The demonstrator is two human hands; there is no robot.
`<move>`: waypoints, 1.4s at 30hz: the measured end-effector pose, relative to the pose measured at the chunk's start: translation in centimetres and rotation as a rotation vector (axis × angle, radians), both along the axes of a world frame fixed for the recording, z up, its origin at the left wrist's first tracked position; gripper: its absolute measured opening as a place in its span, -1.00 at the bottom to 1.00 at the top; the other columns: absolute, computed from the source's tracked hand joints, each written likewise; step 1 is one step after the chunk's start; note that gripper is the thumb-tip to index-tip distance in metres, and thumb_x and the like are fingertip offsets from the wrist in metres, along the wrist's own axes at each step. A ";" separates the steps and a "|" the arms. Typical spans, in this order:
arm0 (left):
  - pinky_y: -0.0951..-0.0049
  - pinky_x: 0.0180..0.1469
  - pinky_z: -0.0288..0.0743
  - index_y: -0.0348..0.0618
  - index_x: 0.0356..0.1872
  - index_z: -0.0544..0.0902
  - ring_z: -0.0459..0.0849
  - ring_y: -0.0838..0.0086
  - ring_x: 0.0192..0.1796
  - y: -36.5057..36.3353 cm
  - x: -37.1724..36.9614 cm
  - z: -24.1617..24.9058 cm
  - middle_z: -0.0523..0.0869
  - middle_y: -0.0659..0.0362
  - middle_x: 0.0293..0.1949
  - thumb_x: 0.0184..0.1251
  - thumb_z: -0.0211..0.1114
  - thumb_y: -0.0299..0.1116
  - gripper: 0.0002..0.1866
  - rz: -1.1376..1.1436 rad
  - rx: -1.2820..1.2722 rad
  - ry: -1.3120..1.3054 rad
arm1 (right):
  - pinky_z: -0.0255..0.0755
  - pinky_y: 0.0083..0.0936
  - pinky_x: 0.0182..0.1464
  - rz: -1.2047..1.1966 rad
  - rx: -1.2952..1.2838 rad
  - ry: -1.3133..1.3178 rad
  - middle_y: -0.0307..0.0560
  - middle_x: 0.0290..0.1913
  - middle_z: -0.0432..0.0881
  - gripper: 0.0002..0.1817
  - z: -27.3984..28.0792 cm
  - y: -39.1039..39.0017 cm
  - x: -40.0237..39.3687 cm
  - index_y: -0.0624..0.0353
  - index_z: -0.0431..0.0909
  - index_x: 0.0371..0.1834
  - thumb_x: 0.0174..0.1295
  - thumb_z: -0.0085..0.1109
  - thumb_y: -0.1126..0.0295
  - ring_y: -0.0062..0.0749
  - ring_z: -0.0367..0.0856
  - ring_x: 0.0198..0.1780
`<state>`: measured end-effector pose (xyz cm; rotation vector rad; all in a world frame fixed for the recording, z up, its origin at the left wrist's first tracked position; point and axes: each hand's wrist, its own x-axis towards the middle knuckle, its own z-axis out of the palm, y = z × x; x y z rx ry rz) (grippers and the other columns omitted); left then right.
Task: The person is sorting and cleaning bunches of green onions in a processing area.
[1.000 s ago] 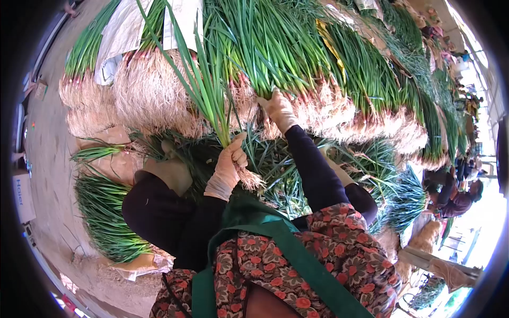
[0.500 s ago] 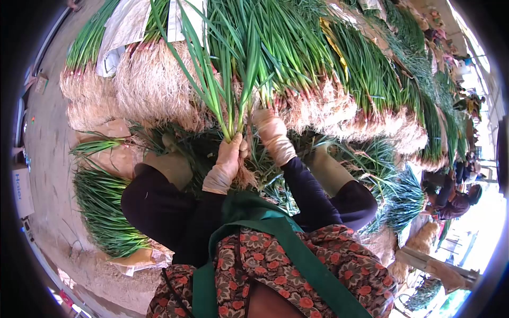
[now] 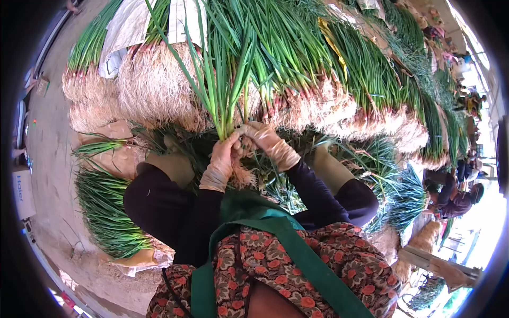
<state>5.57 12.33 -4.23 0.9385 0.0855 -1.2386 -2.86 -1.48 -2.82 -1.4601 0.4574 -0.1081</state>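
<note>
In my gloved left hand [image 3: 224, 159] is a small bunch of green onions [image 3: 220, 108], gripped near the base. Its leaves point up and away from me, and the pale roots hang below my fingers. My right hand [image 3: 265, 140], also gloved, is closed at the right side of the same bunch, its fingertips at the stems beside my left thumb. What those fingertips pinch is partly hidden. Just beyond both hands lies a long row of green onions [image 3: 297, 58], roots toward me.
A pile of green onions [image 3: 108, 212] lies on sacking to my left, near a white box [image 3: 22, 193]. Loose leaves cover the ground between my knees. Another bundle [image 3: 405, 199] is at the right, where a crouching person [image 3: 458, 199] works. White cloth [image 3: 124, 32] covers part of the row.
My right hand has come back from the row toward me and left, and now meets the bunch in my left hand. The left hand has shifted slightly left.
</note>
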 end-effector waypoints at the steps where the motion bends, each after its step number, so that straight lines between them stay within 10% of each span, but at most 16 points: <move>1: 0.60 -0.28 0.46 -0.11 0.09 0.52 0.48 0.66 -0.48 -0.2 -0.2 0.1 0.54 0.36 -0.50 0.35 0.14 -0.18 -0.64 0.091 0.132 -0.086 | 0.47 -0.42 -0.16 0.041 -0.388 0.091 -0.06 -0.21 0.64 -0.54 0.3 0.2 -0.6 0.24 0.50 -0.03 0.33 -0.05 0.03 -0.27 0.62 -0.23; 3: 0.62 -0.21 0.49 -0.12 0.06 0.54 0.59 0.61 -0.32 -0.2 -0.5 0.3 0.66 0.25 -0.33 0.33 0.18 -0.21 -0.65 0.129 0.213 -0.106 | 0.44 -0.25 -0.06 0.085 -0.755 0.243 0.10 -0.11 0.61 -0.57 2.3 1.7 -2.0 0.25 0.48 -0.01 0.31 -0.06 0.10 -0.02 0.58 -0.08; 6: 0.61 -0.20 0.51 -0.14 0.03 0.55 0.60 0.60 -0.23 -0.3 -1.1 0.1 0.67 0.22 -0.26 0.30 0.23 -0.22 -0.66 0.000 -0.023 0.097 | 0.44 -0.34 0.02 0.871 -0.857 0.379 0.04 -0.07 0.61 -0.67 2.3 0.3 -1.8 0.11 0.49 0.03 0.32 -0.07 0.20 -0.10 0.59 -0.05; 9: 0.52 -0.27 0.50 -0.16 0.05 0.52 0.54 0.59 -0.35 -1.2 -1.5 1.9 0.53 0.31 -0.43 0.34 0.19 -0.18 -0.64 0.325 -0.030 -0.130 | 0.47 -0.35 -0.09 -0.087 -0.515 0.036 0.01 -0.10 0.62 -0.76 0.9 -3.9 -2.3 0.16 0.51 -0.09 0.34 -0.07 0.29 -0.19 0.62 -0.13; 10: 0.50 -0.29 0.50 -0.17 0.05 0.51 0.51 0.59 -0.39 -1.3 -1.3 2.8 0.49 0.34 -0.48 0.35 0.18 -0.17 -0.63 0.432 -0.029 -0.211 | 0.46 -0.39 0.01 -0.220 -0.624 0.488 0.08 -0.06 0.61 -0.69 2.4 -5.2 -1.6 0.14 0.50 0.01 0.35 -0.06 0.22 -0.20 0.60 -0.05; 14: 0.54 -0.39 0.44 -0.14 0.02 0.52 0.45 0.60 -0.50 -1.4 -0.3 5.6 0.42 0.35 -0.55 0.30 0.24 -0.22 -0.67 0.401 -0.164 -0.030 | 0.43 -0.35 0.10 -0.138 -0.598 0.642 0.24 -0.03 0.58 -0.22 -9.0 -9.1 0.4 0.36 0.35 0.12 0.06 0.22 -0.12 -0.06 0.58 0.02; 19: 0.48 -0.18 0.53 -0.15 0.00 0.54 0.67 0.43 -0.13 -1.3 -0.2 2.5 0.53 0.33 -0.49 0.20 0.33 -0.23 -0.62 0.246 0.088 -0.051 | 0.46 -0.25 -0.12 0.058 -0.867 0.577 0.23 -0.25 0.61 -0.48 -3.6 -3.8 -0.9 0.23 0.50 -0.11 0.11 0.17 -0.02 -0.05 0.61 -0.12; 23: 0.59 -0.44 0.47 -0.09 -0.32 0.53 0.64 0.51 -0.41 -2.0 -0.7 1.3 0.67 0.16 -0.37 0.11 0.38 -0.45 -0.83 -0.043 0.191 -0.173 | 0.48 -0.21 -0.24 0.123 -0.776 0.464 0.17 -0.29 0.63 -0.54 3.1 2.9 -3.2 0.20 0.46 -0.11 0.11 0.18 0.04 -0.01 0.64 -0.26; 27: 0.51 -0.48 0.47 -0.15 -0.42 0.48 0.60 0.47 -0.48 -2.3 -1.7 0.5 0.61 0.19 -0.47 0.03 0.35 -0.66 -0.77 0.208 0.139 -0.007 | 0.50 -0.29 -0.17 0.420 -0.670 0.170 0.14 -0.18 0.62 -0.60 2.8 -0.2 -5.5 0.29 0.43 -0.04 0.20 0.10 0.20 -0.07 0.63 -0.18; 29: 0.54 -0.40 0.54 -0.17 -0.35 0.50 0.64 0.47 -0.41 -2.1 -2.0 -0.5 0.64 0.15 -0.41 0.07 0.34 -0.62 -0.81 0.197 0.107 -0.069 | 0.54 -0.44 -0.17 0.282 -0.816 0.232 0.11 0.04 0.53 -0.68 2.8 -2.4 -4.9 0.21 0.40 0.10 0.32 -0.01 0.36 -0.09 0.58 -0.03; 30: 0.55 -0.36 0.57 -0.18 -0.32 0.52 0.66 0.46 -0.38 -2.3 -2.2 -0.8 0.66 0.13 -0.37 0.10 0.34 -0.60 -0.82 0.183 0.087 -0.100 | 0.52 -0.30 -0.26 0.190 -1.445 0.097 0.11 -0.07 0.57 -0.67 3.9 -2.3 -3.9 0.29 0.45 -0.08 0.26 0.04 0.24 -0.16 0.63 -0.29; 34: 0.54 -0.49 0.44 -0.17 -0.48 0.52 0.54 0.52 -0.53 -2.1 -3.5 0.7 0.61 0.20 -0.51 0.05 0.36 -0.61 -0.83 0.100 0.227 -0.211 | 0.48 -0.18 -0.30 -0.009 -1.100 0.531 0.19 -0.42 0.62 -0.64 3.8 -0.7 0.9 0.17 0.52 -0.29 0.22 0.04 0.05 -0.05 0.64 -0.32; 42: 0.50 -0.40 0.50 -0.19 -0.42 0.54 0.56 0.51 -0.47 -1.5 -3.3 1.3 0.63 0.18 -0.47 0.10 0.35 -0.54 -0.88 0.105 0.001 -0.050 | 0.43 -0.24 0.08 0.485 -0.860 0.984 0.13 -0.03 0.60 -0.52 -3.9 -4.2 -6.8 0.26 0.51 0.00 0.27 -0.15 0.08 -0.05 0.61 -0.05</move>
